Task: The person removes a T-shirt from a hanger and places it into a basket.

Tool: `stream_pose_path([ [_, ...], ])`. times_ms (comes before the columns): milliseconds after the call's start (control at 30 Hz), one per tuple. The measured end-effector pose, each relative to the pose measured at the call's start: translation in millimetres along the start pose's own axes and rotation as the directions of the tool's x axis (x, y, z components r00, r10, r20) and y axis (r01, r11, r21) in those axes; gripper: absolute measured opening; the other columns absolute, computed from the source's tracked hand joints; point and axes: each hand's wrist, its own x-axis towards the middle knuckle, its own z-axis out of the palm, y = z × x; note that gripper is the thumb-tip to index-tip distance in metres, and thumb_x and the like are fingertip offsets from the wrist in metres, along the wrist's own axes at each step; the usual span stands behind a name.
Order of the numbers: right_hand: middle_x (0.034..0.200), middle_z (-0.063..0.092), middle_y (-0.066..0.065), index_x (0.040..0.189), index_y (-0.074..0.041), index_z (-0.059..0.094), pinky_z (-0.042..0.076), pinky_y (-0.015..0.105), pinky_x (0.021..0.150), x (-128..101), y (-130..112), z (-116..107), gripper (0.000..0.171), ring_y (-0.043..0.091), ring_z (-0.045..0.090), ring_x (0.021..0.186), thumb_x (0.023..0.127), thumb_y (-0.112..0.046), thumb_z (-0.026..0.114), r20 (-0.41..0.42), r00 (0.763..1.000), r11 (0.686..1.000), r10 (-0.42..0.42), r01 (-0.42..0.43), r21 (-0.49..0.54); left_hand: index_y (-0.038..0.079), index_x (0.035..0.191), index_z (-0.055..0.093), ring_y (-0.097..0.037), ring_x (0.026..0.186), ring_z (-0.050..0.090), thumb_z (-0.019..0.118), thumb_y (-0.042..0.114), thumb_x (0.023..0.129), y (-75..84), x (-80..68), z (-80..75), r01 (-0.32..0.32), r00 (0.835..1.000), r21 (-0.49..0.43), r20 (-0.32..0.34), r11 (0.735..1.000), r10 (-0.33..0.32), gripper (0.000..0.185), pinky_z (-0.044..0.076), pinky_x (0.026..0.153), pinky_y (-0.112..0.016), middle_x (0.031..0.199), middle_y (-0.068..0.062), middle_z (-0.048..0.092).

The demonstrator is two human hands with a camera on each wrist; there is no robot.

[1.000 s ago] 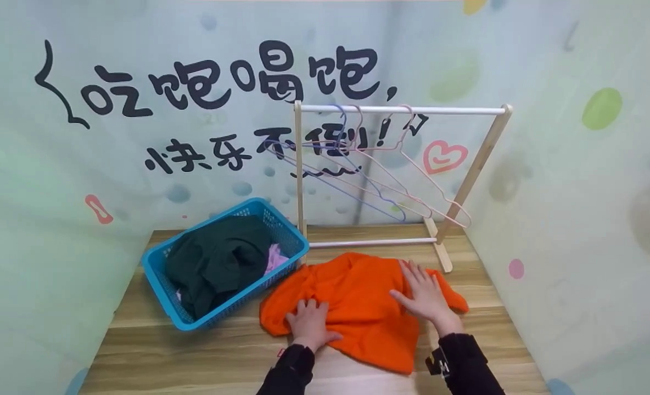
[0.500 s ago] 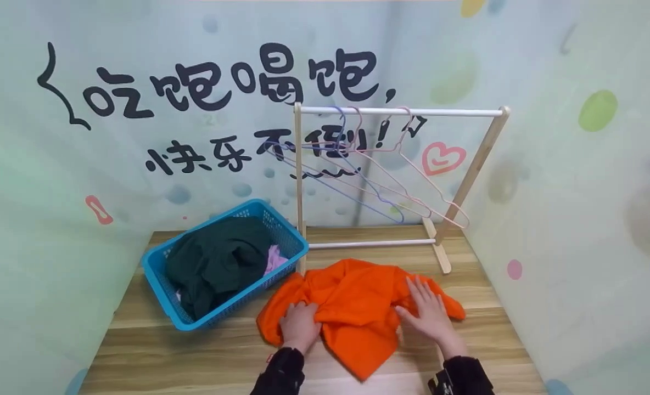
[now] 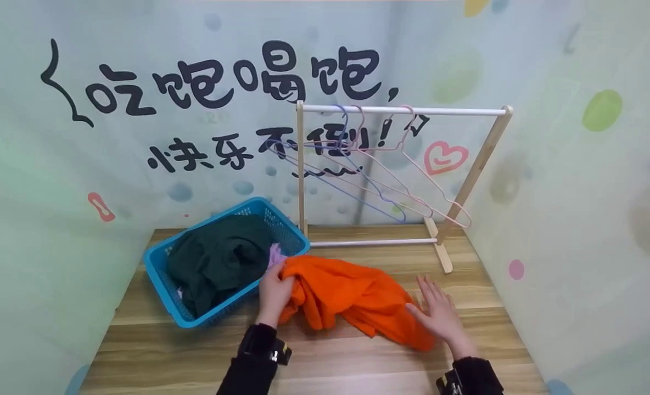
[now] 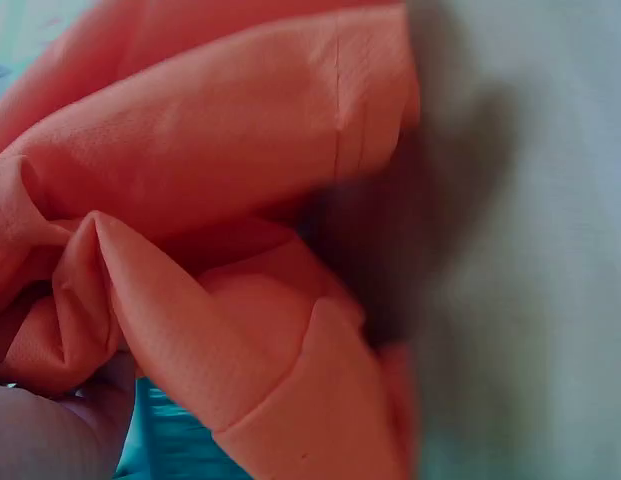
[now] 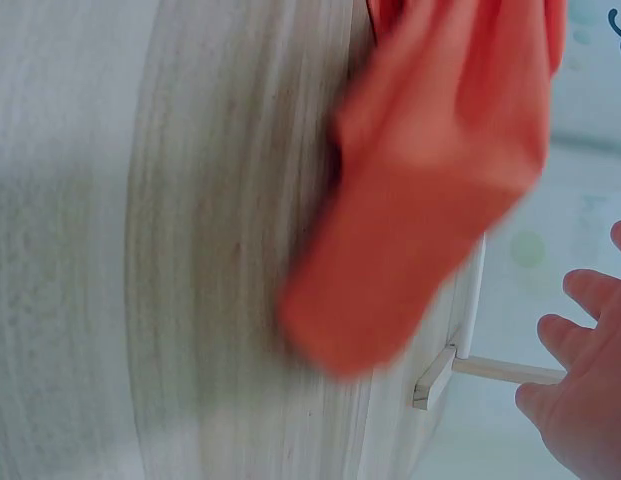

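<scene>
Right hand (image 3: 439, 314) at 5 o'clock on the wooden table (image 3: 325, 362): fingers spread and straight, lying flat, touching the trailing edge of the orange garment (image 3: 352, 299). No pinch on this side; the right wrist view shows the fingers (image 5: 590, 300) splayed beside the cloth.

Left hand (image 3: 274, 291) at 7 o'clock: fingers curled around a bunched fold of the garment's upper end, lifting it off the table just beside the blue basket (image 3: 160, 274).

Garment lies crumpled mid-table, between the two hands. Judged soft, light, limp; it drapes and folds on itself, so a single grip lets the rest sag. Better hold points: collar or shoulder seams, one per hand.

Basket at 10 o'clock holds dark green clothing (image 3: 218, 258). At 12 to 1 o'clock, wooden rack (image 3: 407, 110) with wire hangers (image 3: 391, 181).
</scene>
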Motion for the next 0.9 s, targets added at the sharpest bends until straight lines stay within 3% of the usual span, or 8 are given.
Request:
stream_pose_path([
  [100, 0.153, 0.03, 0.03, 0.152, 0.001, 0.033, 0.012, 0.073, 0.108, 1, 2, 0, 0.076, 0.05, 0.026, 0.14, 0.093, -0.036, 0.064, 0.006, 1.0, 1.0, -0.001, 0.001, -0.008, 0.007, 0.1, 0.067, -0.029, 0.097, 0.058, 0.059, 0.005, 0.094, 24.1, 6.3, -14.0, 0.003, 0.999, -0.087, -0.043, 0.996, -0.007, 0.011, 0.048, 0.091, -0.041, 0.107, -0.01, 0.065],
  [267, 0.154, 0.027, 0.03, 0.153, 0.001, 0.03, 0.011, 0.072, 0.109, 1, 5, 1, 0.08, 0.051, 0.024, 0.141, 0.093, -0.04, 0.064, 0.028, 1.0, 1.0, -0.007, 0.008, -0.026, 0.006, 0.091, 0.062, -0.026, 0.079, 0.052, 0.058, 0.001, 0.092, 60.0, 16.9, -37.2, -0.056, 0.986, -0.145, -0.163, 0.988, 0.032, 0.007, 0.044, 0.073, -0.034, 0.084, -0.01, 0.056],
  [467, 0.153, 0.027, 0.032, 0.151, 0.003, 0.031, 0.011, 0.072, 0.108, -1, 7, 0, 0.081, 0.052, 0.025, 0.139, 0.091, -0.038, 0.067, 0.015, 1.0, 1.0, -0.025, 0.026, -0.014, 0.002, 0.093, 0.06, -0.023, 0.081, 0.051, 0.055, -0.002, 0.095, 99.6, 30.7, -68.9, -0.13, 0.947, -0.24, -0.319, 0.962, 0.049, 0.006, 0.042, 0.073, -0.031, 0.089, -0.01, 0.055],
  [633, 0.154, 0.025, 0.03, 0.153, 0.001, 0.029, 0.009, 0.071, 0.109, -2, 8, -1, 0.082, 0.051, 0.023, 0.141, 0.092, -0.039, 0.066, 0.035, 0.999, 1.0, -0.005, 0.005, -0.01, 0.001, 0.099, 0.06, -0.019, 0.09, 0.052, 0.055, -0.005, 0.093, 129.9, 42.4, -98.5, -0.178, 0.896, -0.254, -0.441, 0.951, 0.05, 0.01, 0.044, 0.082, -0.028, 0.099, -0.008, 0.057],
  [733, 0.155, 0.024, 0.029, 0.153, 0.001, 0.028, 0.009, 0.071, 0.109, -3, 8, -1, 0.082, 0.051, 0.022, 0.141, 0.092, -0.04, 0.065, 0.045, 0.999, 1.0, 0.004, -0.003, -0.011, 0.002, 0.099, 0.061, -0.016, 0.091, 0.053, 0.056, -0.007, 0.093, 145.7, 48.2, -113.7, -0.27, 0.846, -0.25, -0.523, 0.93, 0.106, 0.012, 0.045, 0.086, -0.026, 0.098, -0.004, 0.059],
  [800, 0.155, 0.024, 0.029, 0.153, 0.0, 0.028, 0.008, 0.071, 0.109, -2, 8, -1, 0.083, 0.051, 0.022, 0.141, 0.092, -0.041, 0.065, 0.048, 0.999, 1.0, 0.007, -0.006, -0.013, 0.0, 0.094, 0.06, -0.016, 0.089, 0.053, 0.056, -0.01, 0.091, 154.9, 52.2, -121.6, -0.38, 0.786, -0.241, -0.592, 0.893, 0.175, 0.011, 0.044, 0.083, -0.026, 0.092, -0.003, 0.057],
  [900, 0.155, 0.025, 0.029, 0.153, 0.001, 0.028, 0.008, 0.071, 0.109, -1, 7, -1, 0.083, 0.051, 0.022, 0.141, 0.092, -0.042, 0.065, 0.05, 0.999, 1.0, 0.005, -0.004, -0.017, -0.002, 0.09, 0.06, -0.016, 0.087, 0.053, 0.058, -0.012, 0.09, 166.1, 57.4, -131.1, -0.536, 0.684, -0.189, -0.669, 0.823, 0.292, 0.011, 0.044, 0.081, -0.025, 0.087, 0.001, 0.055],
])
